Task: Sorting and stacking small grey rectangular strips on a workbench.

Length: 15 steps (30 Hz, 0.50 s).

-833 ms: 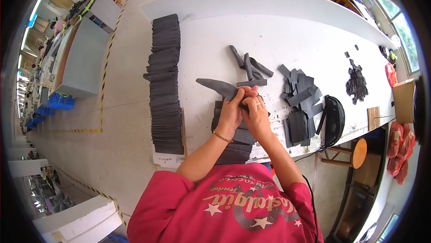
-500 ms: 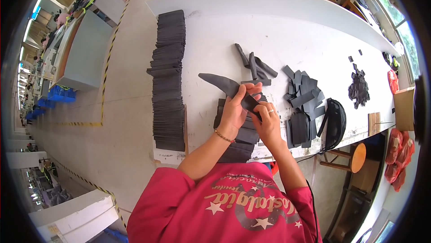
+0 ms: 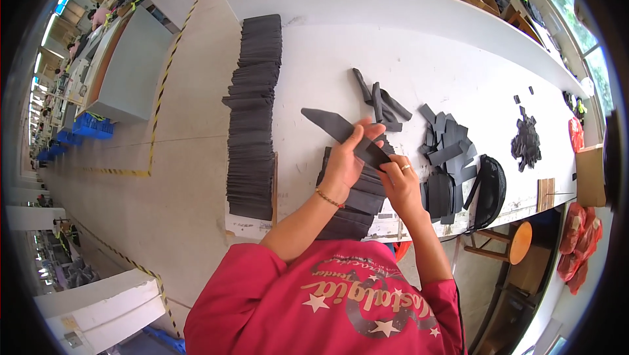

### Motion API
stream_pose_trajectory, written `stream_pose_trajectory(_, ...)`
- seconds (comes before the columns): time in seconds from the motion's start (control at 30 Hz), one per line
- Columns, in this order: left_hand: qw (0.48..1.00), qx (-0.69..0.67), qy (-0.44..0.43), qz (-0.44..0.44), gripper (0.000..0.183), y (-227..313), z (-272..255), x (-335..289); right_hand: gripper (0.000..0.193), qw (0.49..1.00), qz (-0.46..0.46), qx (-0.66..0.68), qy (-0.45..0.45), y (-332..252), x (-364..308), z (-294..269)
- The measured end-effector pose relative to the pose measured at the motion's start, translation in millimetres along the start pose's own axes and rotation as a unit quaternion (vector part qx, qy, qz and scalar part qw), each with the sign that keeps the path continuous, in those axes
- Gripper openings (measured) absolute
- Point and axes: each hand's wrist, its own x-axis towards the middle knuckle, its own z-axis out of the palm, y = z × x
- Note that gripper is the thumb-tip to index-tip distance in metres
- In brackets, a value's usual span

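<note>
Both hands hold a dark grey-black fabric strip (image 3: 329, 123) above the white table. One end is pointed and sticks out to the far left. My left hand (image 3: 346, 161) grips its middle between thumb and fingers. At the near right end, my right hand (image 3: 401, 181) pinches the strip with thumb and forefinger. Below the hands lies a stack of similar dark pieces (image 3: 354, 214), partly hidden by my left forearm. Just beyond them are a few loose folded strips (image 3: 383, 100).
A long row of stacked dark pieces (image 3: 251, 132) lines the table's left side. To the right are a heap of dark rectangles (image 3: 449, 138), a black mesh pouch (image 3: 491, 188) and small black scraps (image 3: 526, 138). A raised white board (image 3: 393, 9) edges the back; a wooden stool (image 3: 521, 242) stands right.
My right hand has shifted slightly down and right along the strip's near end, its fingers more drawn together. The strip looks straighter. The whole view has shifted slightly.
</note>
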Motion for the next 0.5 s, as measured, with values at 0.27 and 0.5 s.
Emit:
stream_pose_trajectory(0.27, 0.994, -0.023, -0.007, 0.110, 0.033, 21.8, 15.3, 13.4, 0.019, 0.998, -0.029, 0.043, 0.046, -0.9, 19.2, -13.5)
stream_pose_trajectory(0.5, 0.994, -0.056, -0.008, 0.094, 0.032, 4.1, 12.9, 5.6, 0.019, 0.996, -0.052, 0.055, 0.048, -7.3, 27.1, -8.4)
